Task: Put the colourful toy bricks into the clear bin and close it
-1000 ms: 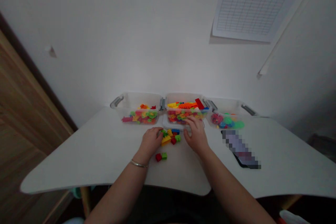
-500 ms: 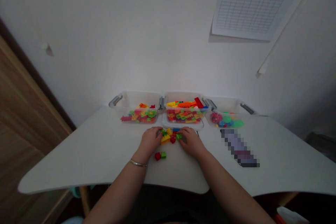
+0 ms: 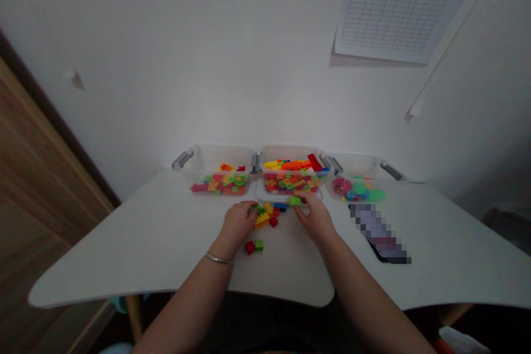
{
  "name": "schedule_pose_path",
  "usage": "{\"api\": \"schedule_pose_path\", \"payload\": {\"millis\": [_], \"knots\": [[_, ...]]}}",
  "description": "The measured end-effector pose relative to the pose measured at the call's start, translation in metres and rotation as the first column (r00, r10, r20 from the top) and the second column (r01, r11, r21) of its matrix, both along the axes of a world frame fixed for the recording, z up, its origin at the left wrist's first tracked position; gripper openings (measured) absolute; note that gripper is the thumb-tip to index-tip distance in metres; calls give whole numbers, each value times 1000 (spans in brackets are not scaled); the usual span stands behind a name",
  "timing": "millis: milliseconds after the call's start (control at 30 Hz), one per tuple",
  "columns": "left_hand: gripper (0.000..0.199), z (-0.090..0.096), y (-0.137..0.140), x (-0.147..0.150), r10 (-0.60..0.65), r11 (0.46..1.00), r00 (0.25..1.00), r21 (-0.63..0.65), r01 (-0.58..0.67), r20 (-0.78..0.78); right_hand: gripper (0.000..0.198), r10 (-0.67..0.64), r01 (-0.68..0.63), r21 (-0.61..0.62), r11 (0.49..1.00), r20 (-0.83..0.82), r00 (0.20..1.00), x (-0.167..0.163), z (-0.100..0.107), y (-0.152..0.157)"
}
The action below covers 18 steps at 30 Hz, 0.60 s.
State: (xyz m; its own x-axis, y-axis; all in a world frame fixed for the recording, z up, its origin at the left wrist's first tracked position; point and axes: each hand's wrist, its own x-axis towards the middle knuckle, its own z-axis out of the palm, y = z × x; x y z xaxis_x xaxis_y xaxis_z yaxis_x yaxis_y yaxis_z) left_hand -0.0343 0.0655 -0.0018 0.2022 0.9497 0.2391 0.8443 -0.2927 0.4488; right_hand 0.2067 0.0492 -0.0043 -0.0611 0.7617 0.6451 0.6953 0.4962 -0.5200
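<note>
A small green building block (image 3: 295, 200) is pinched in the fingertips of my right hand (image 3: 314, 215), raised just in front of the middle bin. My left hand (image 3: 238, 223) rests on the table with its fingers curled at the left side of a small group of blocks; what they grip is hidden. In that group are a yellow block (image 3: 262, 221), green pieces partly under my left fingers, a red block (image 3: 274, 222) and a blue block (image 3: 280, 207). Nearer to me, a red block (image 3: 249, 247) and a green block (image 3: 259, 245) lie side by side.
Three clear plastic bins stand along the wall: the left bin (image 3: 199, 157) and middle bin (image 3: 290, 150) hold many colourful blocks, the right bin (image 3: 365, 160) other toy pieces. A pixelated phone-like object (image 3: 379, 234) lies right of my hand. A printed sheet (image 3: 385, 11) hangs above.
My right hand has lifted away from the group, up and to the right, carrying the green block. The blue block now shows fully. My left hand stays in place.
</note>
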Motion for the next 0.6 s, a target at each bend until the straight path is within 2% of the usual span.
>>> {"api": "schedule_pose_path", "payload": {"millis": [100,167,233,333,500,600], "knots": [[35,0,0,0,0,1000,1000,-6,0,-9,23,-81,102,99,990,-196,977,10,15,4],[35,-1,0,0,-2,1000,1000,-2,2,-12,13,-108,155,188,970,-240,965,15,27,7],[35,-1,0,0,-2,1000,1000,4,2,-12,7,-140,192,261,946,-205,969,18,39,10],[35,0,-1,1,1,1000,1000,6,-1,-14,16,-186,219,304,927,-133,974,18,53,18],[35,4,-2,3,-8,1000,1000,-6,8,-13,37,-208,196,240,951,29,978,10,62,38],[35,6,-2,3,-4,1000,1000,-21,4,-12,39,-207,174,199,964,161,965,5,63,44]]}}
